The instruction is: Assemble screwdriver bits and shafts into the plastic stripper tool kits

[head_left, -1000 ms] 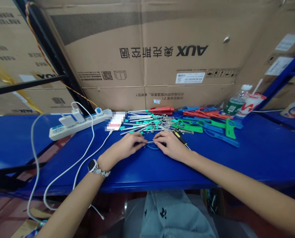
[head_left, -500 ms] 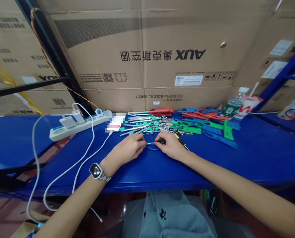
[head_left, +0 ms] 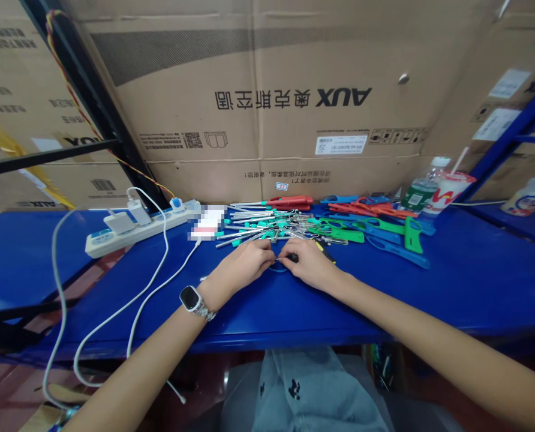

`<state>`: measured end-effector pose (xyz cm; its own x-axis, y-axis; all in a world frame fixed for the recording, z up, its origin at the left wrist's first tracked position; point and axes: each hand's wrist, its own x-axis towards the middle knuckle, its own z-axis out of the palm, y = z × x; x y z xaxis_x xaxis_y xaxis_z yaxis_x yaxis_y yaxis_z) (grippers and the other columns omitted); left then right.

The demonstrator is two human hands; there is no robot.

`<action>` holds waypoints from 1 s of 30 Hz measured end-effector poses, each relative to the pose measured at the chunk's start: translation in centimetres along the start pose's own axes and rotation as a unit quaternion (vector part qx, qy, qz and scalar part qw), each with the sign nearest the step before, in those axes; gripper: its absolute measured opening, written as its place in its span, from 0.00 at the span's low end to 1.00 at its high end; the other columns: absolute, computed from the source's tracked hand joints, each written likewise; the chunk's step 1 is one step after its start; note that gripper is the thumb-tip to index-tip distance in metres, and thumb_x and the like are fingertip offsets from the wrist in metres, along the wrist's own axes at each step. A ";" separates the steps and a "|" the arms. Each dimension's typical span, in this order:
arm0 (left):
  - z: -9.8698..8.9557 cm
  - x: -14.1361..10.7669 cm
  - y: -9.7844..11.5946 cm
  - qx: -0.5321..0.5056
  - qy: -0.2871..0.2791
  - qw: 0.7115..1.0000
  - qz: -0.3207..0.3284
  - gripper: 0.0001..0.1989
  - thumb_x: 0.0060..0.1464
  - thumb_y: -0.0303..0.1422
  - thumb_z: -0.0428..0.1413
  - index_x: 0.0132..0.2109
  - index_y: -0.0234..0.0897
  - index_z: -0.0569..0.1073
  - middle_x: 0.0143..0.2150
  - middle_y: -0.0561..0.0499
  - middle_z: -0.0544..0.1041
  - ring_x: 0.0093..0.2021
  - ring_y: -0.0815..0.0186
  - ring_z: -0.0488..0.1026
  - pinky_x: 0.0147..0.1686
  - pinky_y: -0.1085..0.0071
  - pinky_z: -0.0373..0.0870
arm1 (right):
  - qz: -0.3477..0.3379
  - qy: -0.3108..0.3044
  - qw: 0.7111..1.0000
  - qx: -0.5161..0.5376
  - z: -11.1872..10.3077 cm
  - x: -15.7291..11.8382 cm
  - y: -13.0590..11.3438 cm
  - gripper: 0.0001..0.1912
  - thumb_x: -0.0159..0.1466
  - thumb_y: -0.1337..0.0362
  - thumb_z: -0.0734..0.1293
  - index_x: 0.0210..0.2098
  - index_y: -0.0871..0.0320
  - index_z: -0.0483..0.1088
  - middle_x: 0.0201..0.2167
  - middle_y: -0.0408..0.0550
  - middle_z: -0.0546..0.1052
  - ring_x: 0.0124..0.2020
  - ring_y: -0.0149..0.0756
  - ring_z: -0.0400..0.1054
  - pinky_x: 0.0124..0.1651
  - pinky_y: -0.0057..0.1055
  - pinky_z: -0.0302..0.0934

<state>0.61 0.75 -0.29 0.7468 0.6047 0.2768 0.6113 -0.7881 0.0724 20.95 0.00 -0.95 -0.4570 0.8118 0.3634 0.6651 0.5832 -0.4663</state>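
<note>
Both hands meet over the blue table [head_left: 267, 312], fingertips almost touching. My left hand [head_left: 245, 264], with a watch [head_left: 191, 298] on its wrist, has its fingers pinched; whatever lies between them is too small to name. My right hand [head_left: 307, 264] is also closed in a pinch, on something small I cannot make out. A thin blue loop [head_left: 277, 270] shows below the fingertips. Just beyond the hands lies a pile of metal rods with teal ends [head_left: 249, 227]. A yellow and black tool [head_left: 325, 251] is partly hidden behind my right hand.
Red handles [head_left: 289, 203], green pieces [head_left: 414, 235] and blue pieces [head_left: 397, 251] lie at the back right, near a bottle [head_left: 418, 195] and a cup [head_left: 447, 195]. A power strip [head_left: 137, 233] with white cables stands left, beside a phone [head_left: 208, 222]. Cardboard [head_left: 267, 132] rises behind.
My left hand has moved right, closer to my right hand. The short metal piece seen between the fingertips is now mostly hidden.
</note>
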 end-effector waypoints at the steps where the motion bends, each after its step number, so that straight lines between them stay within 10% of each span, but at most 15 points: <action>1: 0.1 -0.1 0.0 0.002 0.004 1.000 0.003 0.12 0.68 0.28 0.51 0.42 0.34 0.80 0.41 0.45 0.75 0.40 0.62 0.75 0.41 0.65 0.74 | -0.018 -0.021 0.999 -0.026 -0.3 0.2 -0.1 0.07 0.63 0.73 0.68 0.33 0.59 0.78 0.35 0.49 0.80 0.39 0.38 0.73 0.45 0.34 0.64; 10: 0.7 -0.7 0.3 0.022 0.032 0.999 0.022 0.15 0.71 0.28 0.46 0.43 0.33 0.78 0.43 0.43 0.75 0.43 0.60 0.75 0.45 0.62 0.76 | -0.080 -0.203 0.940 -0.261 -2.8 2.5 -2.1 0.11 0.65 0.73 0.63 0.35 0.62 0.79 0.35 0.55 0.80 0.34 0.39 0.72 0.33 0.33 0.52; 23: -0.1 -2.4 1.1 0.078 -0.030 0.996 0.012 0.17 0.64 0.26 0.51 0.57 0.32 0.75 0.52 0.40 0.73 0.52 0.53 0.72 0.54 0.54 0.70 | -0.113 -0.195 0.942 -0.250 -2.7 2.4 -1.8 0.11 0.66 0.71 0.63 0.34 0.60 0.79 0.38 0.53 0.78 0.32 0.36 0.69 0.31 0.33 0.49; 30: 0.0 -2.7 1.3 0.084 -0.038 0.996 -0.013 0.19 0.65 0.26 0.50 0.61 0.35 0.72 0.55 0.41 0.72 0.55 0.52 0.70 0.55 0.54 0.68 | -0.161 -0.161 0.934 -0.275 -2.5 -0.3 -1.7 0.22 0.74 0.57 0.57 0.45 0.65 0.79 0.45 0.59 0.76 0.44 0.45 0.70 0.47 0.40 0.60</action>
<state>-0.65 -1.89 -0.98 0.7439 0.6367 0.2031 0.6611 -0.7455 -0.0841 21.41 -1.35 1.73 -0.7805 0.6153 0.1106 0.6252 0.7675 0.1420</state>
